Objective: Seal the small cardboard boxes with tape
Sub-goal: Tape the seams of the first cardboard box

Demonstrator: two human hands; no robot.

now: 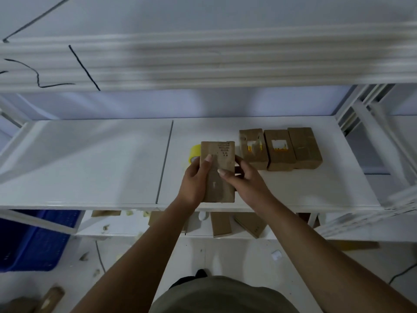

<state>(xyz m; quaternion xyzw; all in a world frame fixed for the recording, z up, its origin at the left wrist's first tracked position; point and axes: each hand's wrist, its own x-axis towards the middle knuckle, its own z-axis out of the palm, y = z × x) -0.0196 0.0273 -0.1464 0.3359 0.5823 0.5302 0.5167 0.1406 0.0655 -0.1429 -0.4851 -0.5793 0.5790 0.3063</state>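
I hold a small brown cardboard box (222, 154) above the front of a white shelf (90, 159), its printed face up. My left hand (195, 179) grips its left side, thumb on top. My right hand (246, 179) grips its right side, thumb across the face. A yellow tape roll (194, 152) lies on the shelf just behind the box's left corner, partly hidden by it. Three more small cardboard boxes (279, 150) stand side by side at the right back of the shelf; two show cut-out windows on top.
An upper white shelf (203, 62) overhangs the work area. White frame uprights (372, 123) stand at the right. A lower shelf holds several cardboard boxes (221, 224) and scraps. A blue crate (33, 240) sits on the floor at left.
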